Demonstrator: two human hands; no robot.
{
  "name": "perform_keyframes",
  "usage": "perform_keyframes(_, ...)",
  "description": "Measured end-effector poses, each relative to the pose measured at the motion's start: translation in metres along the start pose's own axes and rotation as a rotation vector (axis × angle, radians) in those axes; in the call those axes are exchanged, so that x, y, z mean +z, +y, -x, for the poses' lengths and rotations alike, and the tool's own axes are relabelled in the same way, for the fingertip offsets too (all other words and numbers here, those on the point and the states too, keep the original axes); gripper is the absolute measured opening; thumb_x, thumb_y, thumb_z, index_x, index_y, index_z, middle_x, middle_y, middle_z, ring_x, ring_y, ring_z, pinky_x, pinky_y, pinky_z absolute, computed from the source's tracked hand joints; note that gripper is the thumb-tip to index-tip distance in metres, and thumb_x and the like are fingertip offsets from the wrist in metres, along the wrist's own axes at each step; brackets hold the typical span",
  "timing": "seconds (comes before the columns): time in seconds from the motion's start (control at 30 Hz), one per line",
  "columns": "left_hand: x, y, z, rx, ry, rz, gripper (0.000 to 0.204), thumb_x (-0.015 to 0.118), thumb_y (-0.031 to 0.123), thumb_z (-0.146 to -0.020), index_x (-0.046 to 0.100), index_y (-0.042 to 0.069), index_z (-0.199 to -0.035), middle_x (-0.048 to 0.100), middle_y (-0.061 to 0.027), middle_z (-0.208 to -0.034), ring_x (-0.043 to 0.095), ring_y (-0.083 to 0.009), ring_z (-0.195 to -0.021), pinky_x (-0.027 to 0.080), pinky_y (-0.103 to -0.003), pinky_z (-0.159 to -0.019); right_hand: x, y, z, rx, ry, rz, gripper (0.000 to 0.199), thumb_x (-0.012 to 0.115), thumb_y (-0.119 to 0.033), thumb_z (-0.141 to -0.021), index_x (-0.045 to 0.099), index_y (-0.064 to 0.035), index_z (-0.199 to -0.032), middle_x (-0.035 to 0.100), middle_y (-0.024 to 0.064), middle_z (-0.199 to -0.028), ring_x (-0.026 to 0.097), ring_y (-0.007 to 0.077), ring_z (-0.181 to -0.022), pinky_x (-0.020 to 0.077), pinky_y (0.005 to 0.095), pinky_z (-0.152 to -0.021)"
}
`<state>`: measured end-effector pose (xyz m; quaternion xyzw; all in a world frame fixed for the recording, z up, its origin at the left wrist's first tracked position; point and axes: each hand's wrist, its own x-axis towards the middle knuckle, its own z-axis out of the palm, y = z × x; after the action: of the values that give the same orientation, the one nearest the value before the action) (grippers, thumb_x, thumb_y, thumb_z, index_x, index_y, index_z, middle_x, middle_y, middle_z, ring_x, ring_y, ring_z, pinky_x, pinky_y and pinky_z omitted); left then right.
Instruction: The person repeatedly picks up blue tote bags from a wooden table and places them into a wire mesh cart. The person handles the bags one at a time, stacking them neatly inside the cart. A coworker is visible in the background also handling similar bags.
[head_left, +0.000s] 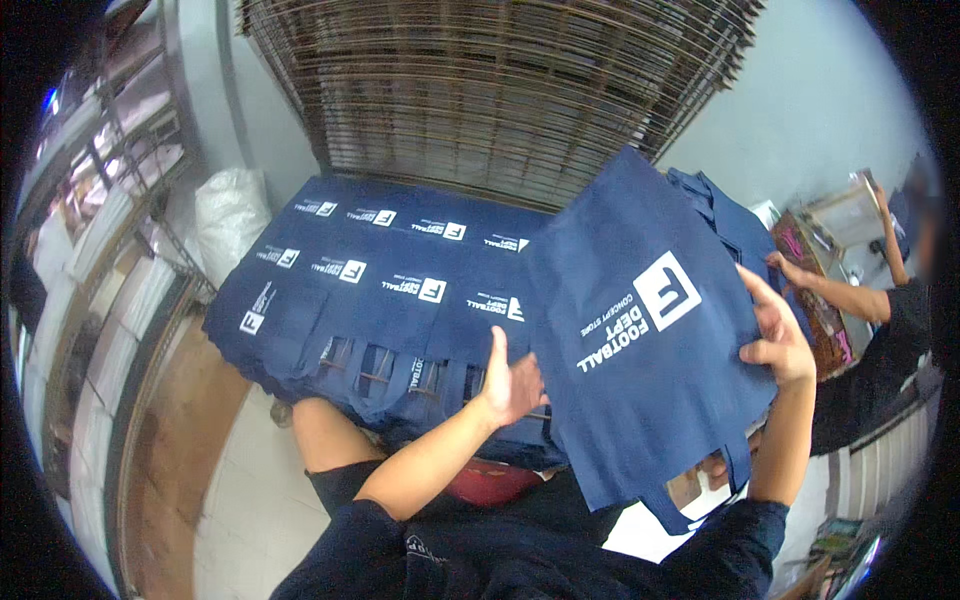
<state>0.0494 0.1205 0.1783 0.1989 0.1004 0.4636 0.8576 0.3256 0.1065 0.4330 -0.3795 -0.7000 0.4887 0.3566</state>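
Head view: right hand [782, 340] pinches the right edge of a flat navy fabric tote bag [600, 270], left hand [512, 390] spread at its left edge, white-printed navy bags [335, 235] laid in rows alongside.

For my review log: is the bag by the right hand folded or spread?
Spread: the navy bag shows its broad printed face, handle extending below.

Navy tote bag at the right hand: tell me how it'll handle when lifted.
Probably light: the navy tote bag looks thin and flat. Likely floppy too: its handles bend into a loop.
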Motion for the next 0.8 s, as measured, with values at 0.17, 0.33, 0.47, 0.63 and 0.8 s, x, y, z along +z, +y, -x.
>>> perform_keyframes(0.17,0.046,0.05,0.023,0.421,0.069,-0.174,0.066,0.034,0.051,-0.095,0.033,0.001,-0.136,0.038,-0.0124,-0.139,0.036,-0.024,-0.129,0.028,-0.041,-0.106,0.0,0.04,-0.005,0.113,0.036,0.001,0.1,0.071,-0.011,-0.044,0.033,0.0066,-0.136,0.042,0.0146,-0.136,0.037,0.0225,-0.129,0.0233,0.0334,-0.109)
perform_keyframes(0.33,0.077,0.104,-0.01,0.858,0.219,-0.632,0.036,0.04,0.028,-0.098,0.054,-0.001,-0.115,0.059,-0.0079,-0.106,0.051,-0.0121,-0.098,0.04,-0.027,-0.087,0.051,0.159,0.013,0.106,0.173,-0.729,0.102,0.072,-0.05,-0.061,0.029,0.0001,-0.138,0.037,0.0188,-0.138,0.038,0.0291,-0.127,0.028,0.0434,-0.106)
perform_keyframes(0.47,0.1,0.151,-0.008,1.081,0.23,-0.89,0.031,0.04,0.024,-0.098,0.057,-0.002,-0.097,0.058,-0.0027,-0.08,0.049,-0.0087,-0.077,0.043,-0.027,-0.071,0.126,0.276,0.025,0.253,-0.366,-1.269,0.084,0.07,-0.056,-0.068,0.036,-0.0151,-0.132,0.048,0.0197,-0.125,0.054,0.0365,-0.105,0.0355,0.0532,-0.098)
perform_keyframes(0.63,0.123,0.202,0.024,1.319,0.228,-1.027,0.029,0.041,0.022,-0.098,0.051,0.0,-0.082,0.048,0.0016,-0.07,0.041,-0.0055,-0.069,0.04,-0.026,-0.061,0.226,0.271,-0.011,0.286,-0.368,-1.037,0.052,0.068,-0.024,-0.078,0.045,-0.0168,-0.125,0.063,0.0129,-0.096,0.063,0.0338,-0.082,0.0482,0.0503,-0.08)
perform_keyframes(0.8,0.096,0.241,0.111,1.558,0.683,-1.112,0.032,0.043,0.026,-0.097,0.052,-0.003,-0.086,0.052,-0.0026,-0.071,0.044,-0.0084,-0.07,0.04,-0.028,-0.064,0.216,0.244,-0.061,0.293,-0.144,-0.944,0.024,0.057,-0.01,-0.086,0.053,-0.0162,-0.11,0.059,0.0016,-0.076,0.056,0.0161,-0.064,0.0488,0.0371,-0.068)
